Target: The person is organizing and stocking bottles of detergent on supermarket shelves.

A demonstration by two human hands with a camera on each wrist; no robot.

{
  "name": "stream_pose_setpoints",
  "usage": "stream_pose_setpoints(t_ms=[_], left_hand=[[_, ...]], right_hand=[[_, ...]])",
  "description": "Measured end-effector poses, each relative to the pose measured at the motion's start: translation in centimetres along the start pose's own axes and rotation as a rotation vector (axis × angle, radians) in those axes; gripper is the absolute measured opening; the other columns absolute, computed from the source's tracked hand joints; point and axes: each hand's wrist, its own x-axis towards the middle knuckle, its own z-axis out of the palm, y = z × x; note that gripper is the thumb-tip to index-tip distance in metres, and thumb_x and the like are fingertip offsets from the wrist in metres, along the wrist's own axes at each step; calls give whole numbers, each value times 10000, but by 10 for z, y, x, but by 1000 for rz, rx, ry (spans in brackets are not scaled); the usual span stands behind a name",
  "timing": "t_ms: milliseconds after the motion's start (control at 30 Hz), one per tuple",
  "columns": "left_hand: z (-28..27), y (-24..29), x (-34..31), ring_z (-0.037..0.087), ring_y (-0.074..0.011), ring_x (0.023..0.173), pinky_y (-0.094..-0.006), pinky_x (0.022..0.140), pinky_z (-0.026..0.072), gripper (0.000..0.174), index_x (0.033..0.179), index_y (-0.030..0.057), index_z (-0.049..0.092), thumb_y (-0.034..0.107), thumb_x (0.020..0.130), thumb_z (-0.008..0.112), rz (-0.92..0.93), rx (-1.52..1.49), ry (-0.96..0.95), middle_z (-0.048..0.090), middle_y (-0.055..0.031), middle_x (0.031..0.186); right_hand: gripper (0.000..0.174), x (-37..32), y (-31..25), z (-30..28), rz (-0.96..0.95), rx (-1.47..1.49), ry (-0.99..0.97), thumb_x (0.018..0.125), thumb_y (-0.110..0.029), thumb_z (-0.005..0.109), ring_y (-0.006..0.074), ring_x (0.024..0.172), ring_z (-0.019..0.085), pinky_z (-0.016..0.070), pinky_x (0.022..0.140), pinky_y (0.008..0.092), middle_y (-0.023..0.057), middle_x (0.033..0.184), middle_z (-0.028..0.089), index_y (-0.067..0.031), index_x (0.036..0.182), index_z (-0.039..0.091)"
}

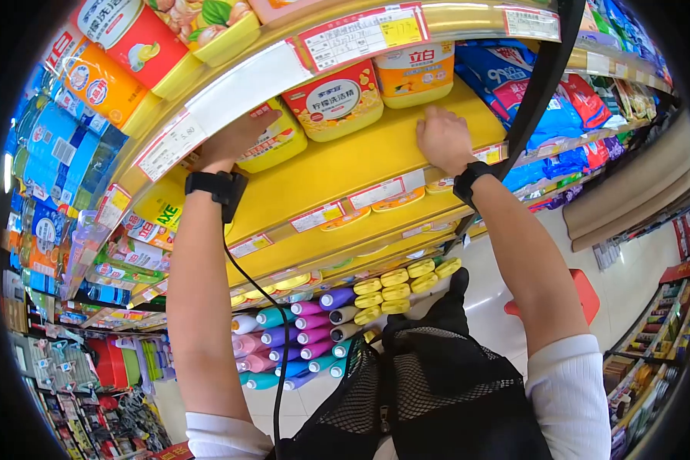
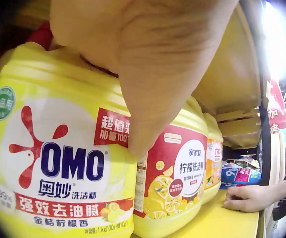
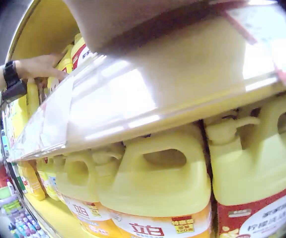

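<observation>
On the yellow shelf [image 1: 345, 169], my left hand [image 1: 241, 142] reaches in over a yellow OMO bottle [image 1: 277, 142]. The left wrist view shows that hand [image 2: 148, 54] across the top of the upright OMO bottle [image 2: 58, 148], one part hanging down its right side; its fingertips are hidden. A red-labelled lemon detergent bottle [image 1: 334, 103] stands beside it, then an orange-labelled one [image 1: 414, 73]. My right hand [image 1: 445, 139] rests on the bare shelf near its right end, fingers loosely bent, holding nothing.
A clear price-tag rail [image 1: 284, 69] runs above the hands. A dark upright post [image 1: 540, 84] stands right of my right hand, with blue bags [image 1: 544, 115] beyond it. Coloured bottles [image 1: 307, 330] stand on the floor below. A black cable [image 1: 264, 291] hangs from my left wrist.
</observation>
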Motion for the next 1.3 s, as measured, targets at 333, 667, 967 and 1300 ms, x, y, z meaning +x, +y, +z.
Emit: stream_pose_setpoints(t_ms=[333, 667, 967, 1300], left_hand=[[5, 5, 5, 633, -348, 1068, -404, 913, 489, 781, 1283, 12, 560, 603, 794, 706, -77, -18, -48, 650, -211, 1173], [8, 5, 3, 657, -328, 987, -397, 876, 507, 617, 1201, 68, 652, 525, 796, 742, -44, -55, 74, 693, -165, 1103], [19, -6, 4, 670, -317, 818, -398, 742, 543, 504, 1084, 79, 700, 477, 781, 762, 164, 53, 272, 707, -133, 940], [22, 9, -1, 660, -335, 916, -436, 808, 529, 491, 1113, 104, 696, 469, 787, 739, 71, 138, 453, 697, -134, 1036]], right_hand=[[255, 1, -3, -2, 69, 43, -49, 886, -245, 565, 349, 882, 664, 503, 805, 472, 196, 933, 685, -8, 917, 652], [243, -3, -2, 1, 12, 15, 51, 890, -234, 595, 371, 863, 642, 501, 786, 483, 203, 877, 667, 1, 845, 636], [252, -2, 0, 5, 22, 19, -9, 890, -246, 566, 345, 884, 650, 485, 820, 472, 186, 919, 677, -10, 924, 650], [251, -1, -1, 1, 50, 51, -14, 881, -244, 569, 350, 881, 655, 490, 816, 478, 191, 908, 682, -9, 903, 654]])
